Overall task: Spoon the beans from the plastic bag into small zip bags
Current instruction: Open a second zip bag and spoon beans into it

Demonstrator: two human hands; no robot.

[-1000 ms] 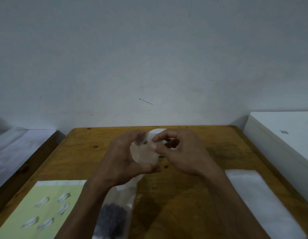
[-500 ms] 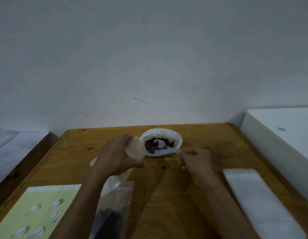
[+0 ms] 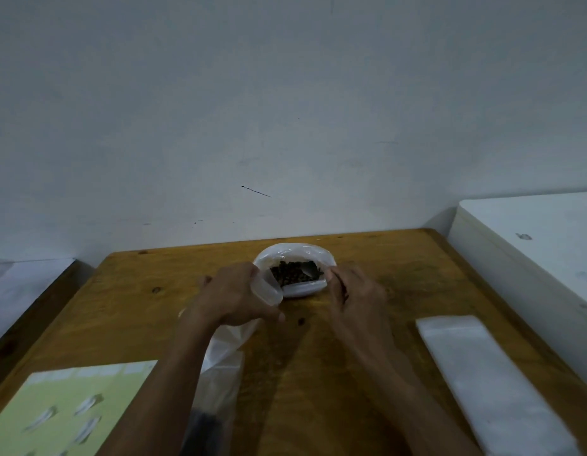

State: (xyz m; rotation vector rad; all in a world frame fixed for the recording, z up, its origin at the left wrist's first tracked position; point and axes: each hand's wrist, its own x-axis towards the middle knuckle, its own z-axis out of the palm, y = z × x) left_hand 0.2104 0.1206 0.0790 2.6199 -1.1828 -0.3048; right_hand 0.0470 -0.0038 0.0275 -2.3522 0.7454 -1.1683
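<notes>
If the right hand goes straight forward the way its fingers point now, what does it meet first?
Most likely the spoon in the plastic bag of beans; the right hand is already at the bag's right edge, though depth is unclear.

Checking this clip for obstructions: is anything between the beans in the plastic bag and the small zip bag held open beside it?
Nothing visible. The left hand holds the small zip bag right at the plastic bag rim, beside the beans. The right hand is at the opposite rim.
</notes>
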